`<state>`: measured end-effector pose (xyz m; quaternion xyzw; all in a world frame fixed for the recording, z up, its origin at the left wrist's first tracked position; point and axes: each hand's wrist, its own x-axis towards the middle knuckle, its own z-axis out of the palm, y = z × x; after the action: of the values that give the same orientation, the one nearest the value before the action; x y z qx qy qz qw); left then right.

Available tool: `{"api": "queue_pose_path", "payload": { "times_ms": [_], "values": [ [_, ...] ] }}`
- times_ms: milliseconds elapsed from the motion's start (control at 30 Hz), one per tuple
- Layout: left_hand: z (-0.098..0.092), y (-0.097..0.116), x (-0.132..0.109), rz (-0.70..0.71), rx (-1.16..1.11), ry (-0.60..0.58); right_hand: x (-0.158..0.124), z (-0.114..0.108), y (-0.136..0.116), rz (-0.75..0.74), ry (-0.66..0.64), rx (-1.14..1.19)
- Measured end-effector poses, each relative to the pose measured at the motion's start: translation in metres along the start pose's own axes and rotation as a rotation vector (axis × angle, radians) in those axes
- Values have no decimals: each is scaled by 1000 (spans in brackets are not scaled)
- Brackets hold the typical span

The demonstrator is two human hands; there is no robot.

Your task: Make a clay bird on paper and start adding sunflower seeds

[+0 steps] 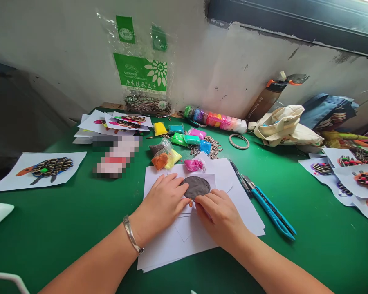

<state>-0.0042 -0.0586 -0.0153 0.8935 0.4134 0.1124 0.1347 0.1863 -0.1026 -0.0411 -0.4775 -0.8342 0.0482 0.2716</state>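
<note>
A flattened dark grey oval of modelling clay lies on a small sheet of white paper, on top of a larger stack of paper. My left hand rests at the oval's left side, fingers stretched out and touching its edge. By its thumb tip is a small orange piece of clay at the oval's near edge. My right hand is closed at the lower right edge of the oval, with its fingers curled; what they hold, if anything, is hidden.
Bagged coloured clay and loose sunflower seeds lie behind the paper. A blue utility knife and a pen are at the right. Finished seed pictures lie to both sides. A seed bag leans against the wall.
</note>
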Motion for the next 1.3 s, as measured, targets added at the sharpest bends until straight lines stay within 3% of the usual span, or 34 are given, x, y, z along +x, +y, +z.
{"api": "queue_pose_path", "payload": {
  "times_ms": [200, 1100, 1300],
  "values": [
    [10, -1, 3, 9, 8, 52, -1, 5, -2, -11, -19, 39],
    [11, -2, 3, 5, 3, 72, -4, 6, -4, -14, -20, 68],
    [10, -3, 2, 38, -14, 107, 3, -10, 7, 50, 83, 113]
  ]
}}
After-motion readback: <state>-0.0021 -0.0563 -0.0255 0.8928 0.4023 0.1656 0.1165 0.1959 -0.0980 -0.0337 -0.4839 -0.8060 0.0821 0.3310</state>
